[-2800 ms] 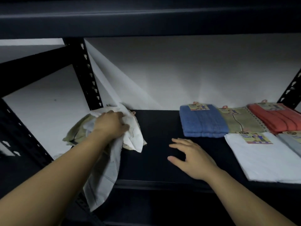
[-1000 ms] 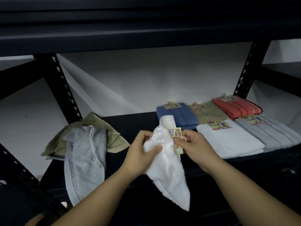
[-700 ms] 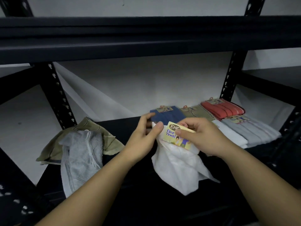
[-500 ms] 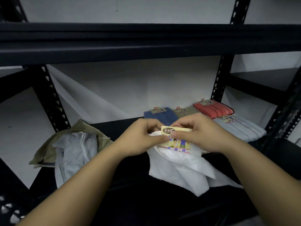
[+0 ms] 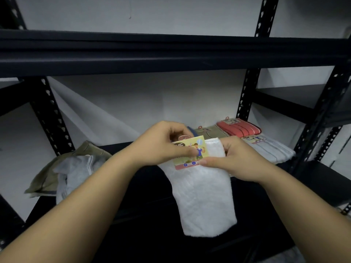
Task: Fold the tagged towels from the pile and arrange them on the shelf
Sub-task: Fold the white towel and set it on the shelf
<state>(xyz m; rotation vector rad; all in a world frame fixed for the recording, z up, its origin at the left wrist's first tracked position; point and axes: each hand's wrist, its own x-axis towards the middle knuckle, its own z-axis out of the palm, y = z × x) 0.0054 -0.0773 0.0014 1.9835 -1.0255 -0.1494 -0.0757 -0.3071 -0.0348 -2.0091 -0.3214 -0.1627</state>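
Observation:
A white towel (image 5: 203, 198) hangs in front of the black shelf (image 5: 121, 149), held up by both hands at its top edge. Its yellow paper tag (image 5: 191, 151) faces me. My left hand (image 5: 163, 143) pinches the tag and the towel's top left. My right hand (image 5: 237, 158) grips the towel's top right, thumb on the tag's lower edge. An unfolded pile lies at the shelf's left: an olive towel (image 5: 45, 177) with a grey towel (image 5: 74, 171) draped over it. Folded tagged towels sit at the right: red (image 5: 239, 128), olive (image 5: 207, 130), pale grey (image 5: 269, 150).
A dark upper shelf beam (image 5: 171, 52) runs across above the hands. Perforated black posts stand at the left (image 5: 51, 118) and right (image 5: 247, 95). A white wall lies behind. A blue folded towel (image 5: 190, 129) peeks out behind my left hand.
The white towel came off the pile into both hands and now hangs straighter and narrower, tag turned up. The view has shifted left and back from the shelf.

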